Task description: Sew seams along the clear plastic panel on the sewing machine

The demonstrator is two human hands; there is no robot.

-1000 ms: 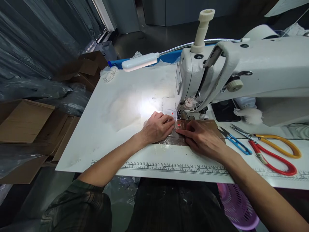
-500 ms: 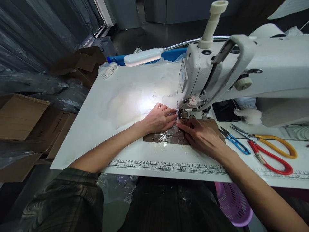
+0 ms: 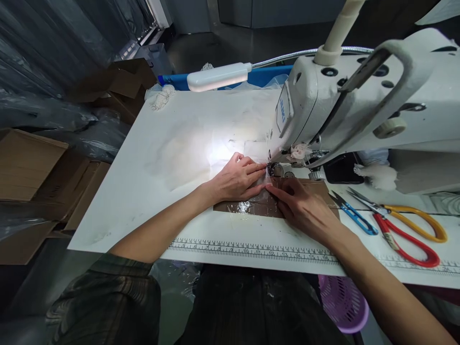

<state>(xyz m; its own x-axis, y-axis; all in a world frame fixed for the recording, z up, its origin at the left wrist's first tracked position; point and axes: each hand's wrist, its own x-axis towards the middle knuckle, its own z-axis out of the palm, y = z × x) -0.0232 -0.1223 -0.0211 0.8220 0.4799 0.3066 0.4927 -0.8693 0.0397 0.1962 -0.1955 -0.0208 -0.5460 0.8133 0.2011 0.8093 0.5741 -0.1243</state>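
Observation:
My left hand (image 3: 239,181) lies palm down with its fingers stretched toward the needle area of a white sewing machine (image 3: 300,105). Under those fingers is a thin, sheer whitish piece of fabric (image 3: 265,180), largely hidden. My right hand (image 3: 305,203) comes in from the right, its index finger stretched out and pressing near the fabric's edge, close to my left thumb. The other right fingers are bent and apart. Both hands rest over a brown board (image 3: 258,208) with a shiny clear covering. The needle tip is too small to make out.
Blue thread snips (image 3: 355,218) and scissors with red and yellow handles (image 3: 406,235) lie right of my right hand. A printed ruler (image 3: 247,250) runs along the front edge. A lamp (image 3: 219,77) hangs behind; cardboard boxes (image 3: 32,167) stand left, a purple basket (image 3: 341,304) below.
The view has shifted, so the sewing machine looks larger and farther right. Both hands keep nearly the same place by the needle; the left thumb now reaches nearer the right index finger.

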